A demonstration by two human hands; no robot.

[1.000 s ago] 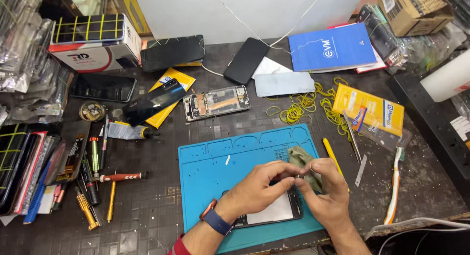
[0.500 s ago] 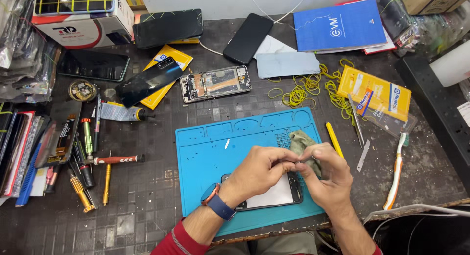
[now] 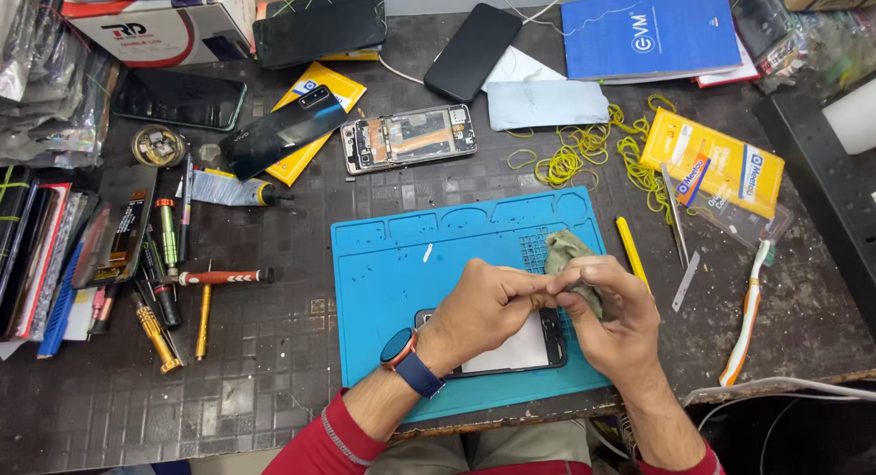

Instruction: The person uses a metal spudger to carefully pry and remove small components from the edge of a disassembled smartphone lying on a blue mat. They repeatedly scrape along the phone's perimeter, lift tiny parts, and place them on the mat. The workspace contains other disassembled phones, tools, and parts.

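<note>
Your left hand and right hand meet fingertip to fingertip over the blue mat, both pinched narrow on something too small to make out, with the greenish cloth tucked behind your right fingers. Directly under your hands lies the phone frame, face up on the mat; this looks like the cleaning or peeling stage of work on it. The next move calls for a steady pinch and keeping the frame flat. Counted: one mat, one cloth, one opened phone above the mat, one toothbrush at right, and one yellow tool beside the mat.
</note>
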